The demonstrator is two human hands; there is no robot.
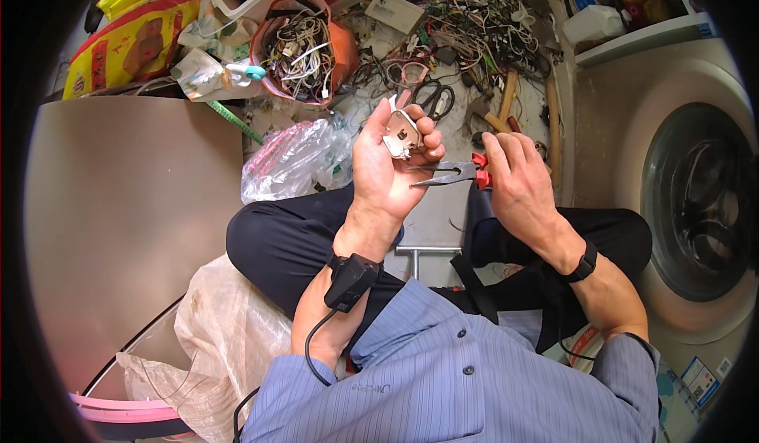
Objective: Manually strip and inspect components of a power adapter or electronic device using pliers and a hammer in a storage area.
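Observation:
My left hand point(378, 176) is turned palm up, its fingers curled around a small broken white plastic housing point(402, 133). The inside of this piece looks brownish, with a small dark opening in it. My right hand point(523, 186) grips red-handled long-nose pliers point(452, 176). Their grey jaws are spread apart and point left, the tips near my left palm just below the housing. Nothing shows between the jaws. Whether the tips touch the palm I cannot tell. Most of the pliers' handles are hidden under my right hand.
Beyond my hands lies a heap of cables and small electronic parts point(474, 36), with hammers point(506, 99) and black scissors point(434, 99) along its near edge. An orange bag of cables point(341, 48) and a clear plastic bag point(296, 158) stand left. A washing machine point(624, 150) is on the right.

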